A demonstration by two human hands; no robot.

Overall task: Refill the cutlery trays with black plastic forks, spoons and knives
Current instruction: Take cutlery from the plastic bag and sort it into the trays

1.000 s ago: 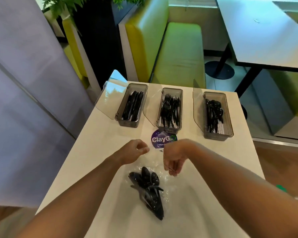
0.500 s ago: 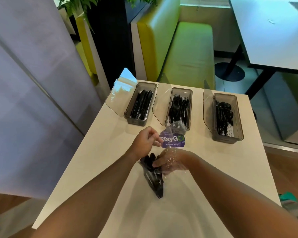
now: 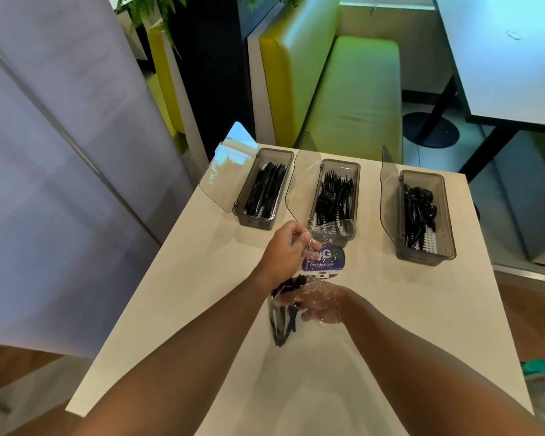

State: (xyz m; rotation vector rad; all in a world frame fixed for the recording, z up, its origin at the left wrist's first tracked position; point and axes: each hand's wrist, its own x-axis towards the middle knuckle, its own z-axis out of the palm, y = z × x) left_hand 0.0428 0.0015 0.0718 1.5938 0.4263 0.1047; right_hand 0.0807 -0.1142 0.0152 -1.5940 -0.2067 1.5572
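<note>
Spoons (image 3: pixel 282 325) in a clear bag (image 3: pixel 331 229) lay on the table (image 3: pixel 202 278), near its middle, with both hands at the bag.
The left hand (image 3: pixel 285 253) pinched the raised edge of the bag between thumb and fingers. The right hand (image 3: pixel 318 302) was inside the bag, seen through the plastic, with its fingers curled around the spoons. Beyond the hands three trays stood in a row with lids open: knife tray (image 3: pixel 252 222) left, fork tray (image 3: pixel 340 162) middle, spoon tray (image 3: pixel 425 258) right. A purple sticker (image 3: pixel 326 261) lay just beside the left hand.
</note>
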